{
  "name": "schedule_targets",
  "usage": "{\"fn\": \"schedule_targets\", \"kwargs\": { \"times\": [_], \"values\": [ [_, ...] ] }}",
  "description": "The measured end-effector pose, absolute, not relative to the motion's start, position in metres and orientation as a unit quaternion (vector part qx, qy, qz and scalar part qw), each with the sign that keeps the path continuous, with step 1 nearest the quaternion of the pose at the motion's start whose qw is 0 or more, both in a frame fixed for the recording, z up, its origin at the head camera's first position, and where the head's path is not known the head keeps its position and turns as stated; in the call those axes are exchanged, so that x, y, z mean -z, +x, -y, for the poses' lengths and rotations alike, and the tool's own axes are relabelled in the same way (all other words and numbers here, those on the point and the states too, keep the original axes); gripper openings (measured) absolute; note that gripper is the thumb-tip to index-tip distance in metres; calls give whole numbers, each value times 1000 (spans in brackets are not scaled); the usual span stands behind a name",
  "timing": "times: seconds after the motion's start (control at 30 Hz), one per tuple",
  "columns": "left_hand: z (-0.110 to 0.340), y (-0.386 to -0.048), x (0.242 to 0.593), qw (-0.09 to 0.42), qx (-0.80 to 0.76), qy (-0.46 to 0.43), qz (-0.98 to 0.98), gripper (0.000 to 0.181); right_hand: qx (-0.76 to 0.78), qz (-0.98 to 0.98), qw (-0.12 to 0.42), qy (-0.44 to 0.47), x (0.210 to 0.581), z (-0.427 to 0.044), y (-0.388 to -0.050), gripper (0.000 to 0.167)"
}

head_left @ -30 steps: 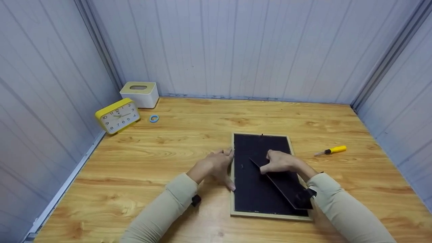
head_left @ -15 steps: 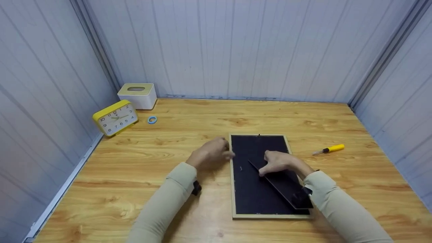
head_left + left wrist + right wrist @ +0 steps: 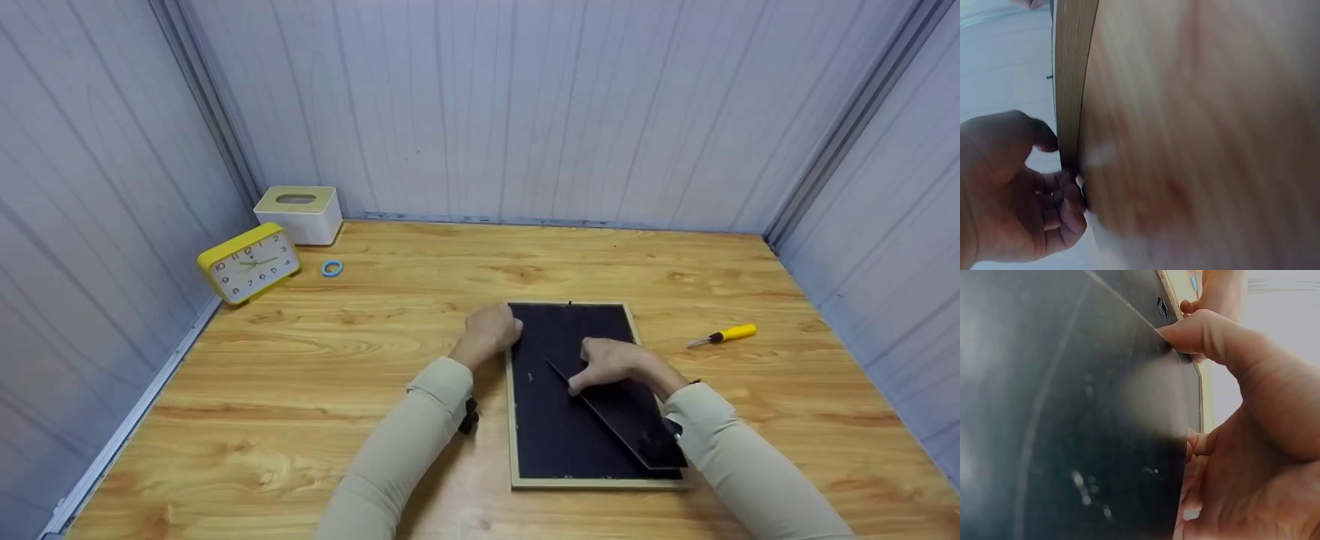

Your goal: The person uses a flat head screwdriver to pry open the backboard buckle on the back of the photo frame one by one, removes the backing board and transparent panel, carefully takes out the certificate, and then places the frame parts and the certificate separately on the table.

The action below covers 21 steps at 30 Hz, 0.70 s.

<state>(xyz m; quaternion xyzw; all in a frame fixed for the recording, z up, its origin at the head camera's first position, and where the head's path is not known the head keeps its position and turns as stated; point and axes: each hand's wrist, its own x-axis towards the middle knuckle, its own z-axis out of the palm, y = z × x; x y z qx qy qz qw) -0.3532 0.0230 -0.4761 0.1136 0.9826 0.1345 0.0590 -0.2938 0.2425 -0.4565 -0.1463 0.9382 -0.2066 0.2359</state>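
Note:
A picture frame [image 3: 513, 442] with a light wooden rim lies back up on the table, its black backing [image 3: 544, 435] facing me. From that backing a black stand flap [image 3: 626, 424] rises at a slant. My right hand [image 3: 609, 361] holds the flap, thumb on one side and fingers on the other. In the right wrist view the dark flap [image 3: 1072, 410] fills much of the picture. My left hand [image 3: 491, 330] grips the frame's upper left corner. The left wrist view shows its curled fingers [image 3: 1061, 216] at the end of the frame's wooden edge [image 3: 1072, 73].
To the right lies a screwdriver [image 3: 731, 334] with a yellow handle. At the far left stand a yellow alarm clock [image 3: 251, 264] and a white tissue box [image 3: 301, 217], with a blue ring [image 3: 331, 268] beside them. Panelled walls [image 3: 480, 112] border the wooden table [image 3: 360, 330].
My left hand has let go of the frame's left side, moved up along it and taken hold of the upper left corner. The right hand keeps its hold on the flap.

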Motion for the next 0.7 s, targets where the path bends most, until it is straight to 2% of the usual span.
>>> {"fn": "schedule_targets", "kwargs": {
  "times": [0.17,0.4,0.7],
  "values": [
    [-28,-351,477,11,-99,115,-988,47,216,-937,235,-144,456,-244,-293,59],
    [-33,-350,479,-10,-93,125,-988,48,233,-932,245,-129,458,-245,-292,53],
    [-47,-340,480,-83,42,146,-985,42,233,-934,242,-124,457,-243,-293,53]
  ]
}}
